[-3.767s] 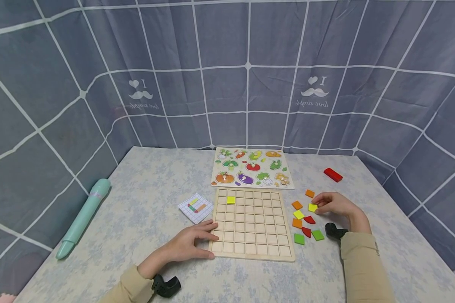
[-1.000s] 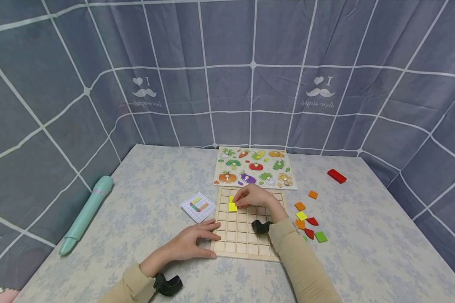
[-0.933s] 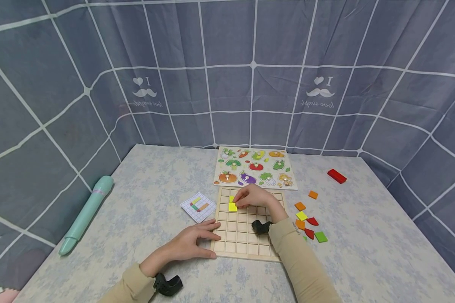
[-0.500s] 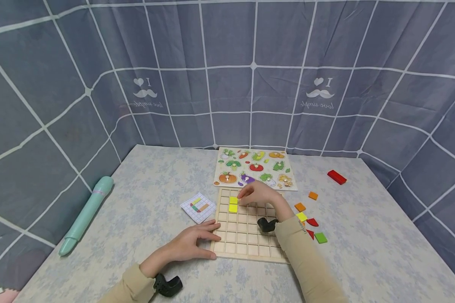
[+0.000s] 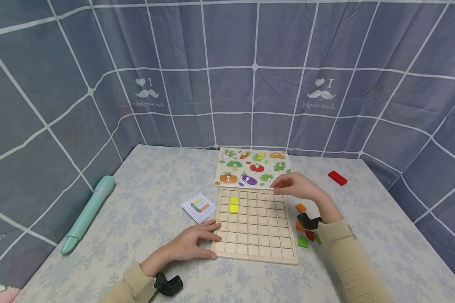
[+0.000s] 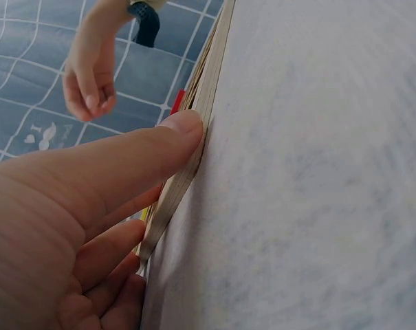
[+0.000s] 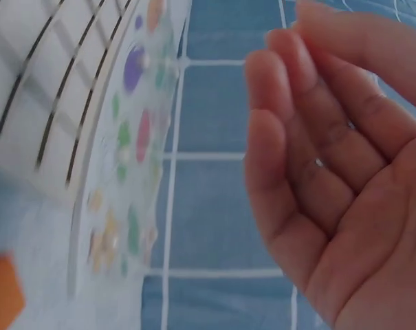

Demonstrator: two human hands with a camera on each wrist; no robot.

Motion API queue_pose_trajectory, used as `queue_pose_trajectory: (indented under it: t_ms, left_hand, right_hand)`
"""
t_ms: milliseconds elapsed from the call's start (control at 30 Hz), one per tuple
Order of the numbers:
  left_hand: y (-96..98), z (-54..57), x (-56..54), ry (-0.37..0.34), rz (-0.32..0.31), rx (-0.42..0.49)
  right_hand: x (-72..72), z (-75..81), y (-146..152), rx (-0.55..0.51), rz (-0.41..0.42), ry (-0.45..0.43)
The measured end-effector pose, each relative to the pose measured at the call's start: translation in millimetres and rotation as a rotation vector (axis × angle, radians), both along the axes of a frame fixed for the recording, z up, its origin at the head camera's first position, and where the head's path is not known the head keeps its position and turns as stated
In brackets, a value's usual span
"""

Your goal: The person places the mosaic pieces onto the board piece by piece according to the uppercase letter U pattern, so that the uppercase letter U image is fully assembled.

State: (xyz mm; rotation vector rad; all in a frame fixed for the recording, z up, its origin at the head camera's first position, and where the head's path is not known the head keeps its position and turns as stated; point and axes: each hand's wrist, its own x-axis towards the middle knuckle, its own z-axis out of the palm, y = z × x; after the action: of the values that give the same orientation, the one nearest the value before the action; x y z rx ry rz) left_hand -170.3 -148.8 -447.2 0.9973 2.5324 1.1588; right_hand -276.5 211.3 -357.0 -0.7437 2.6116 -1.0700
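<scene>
A wooden grid board point(image 5: 252, 225) lies on the table, with two yellow square tiles point(image 5: 234, 204) set one below the other in its upper left cells. My left hand point(image 5: 189, 242) rests at the board's left edge. In the left wrist view its thumb point(image 6: 183, 127) touches the board's side point(image 6: 208, 89), fingers relaxed. My right hand point(image 5: 297, 185) hovers over the board's upper right corner, fingers loosely bent, and the right wrist view shows nothing in it. Right of the board lie orange tiles point(image 5: 301, 207), a green tile point(image 5: 302, 241) and a red piece point(image 5: 309, 235), partly hidden by the right wrist.
A vegetable puzzle board point(image 5: 256, 168) lies behind the grid board. Left of the grid board is a small pattern card point(image 5: 199, 208). A red block point(image 5: 338, 177) sits at the back right, and a long mint-green stick-shaped object point(image 5: 88, 213) lies along the left table edge.
My right hand carried a yellow tile from the right pile onto the board below the first one, let go, and moved back rightward. My left hand has stayed at the board's edge.
</scene>
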Motion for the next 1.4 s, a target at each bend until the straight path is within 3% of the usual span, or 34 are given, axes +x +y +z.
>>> queue_pose_trajectory:
  t_ms: [300,500,1067,1400]
  left_hand:
    - [0.9,1.2,0.0,-0.001,0.001,0.004]
    - [0.9,1.4,0.0,-0.005,-0.002,0.009]
    - [0.9,2.8,1.0,-0.004,-0.005,0.008]
    - [0.1,2.0,0.9,-0.008,-0.001,0.004]
  right_hand:
    - [16.0,-13.7,45,-0.098,-0.059,-0.047]
    - [22.6,-26.8,62,-0.109,-0.068,-0.065]
    - [28.8,-53.3,80,-0.169,-0.025,-0.114]
    - [27.9,-59.3,84,-0.097,-0.037,-0.119]
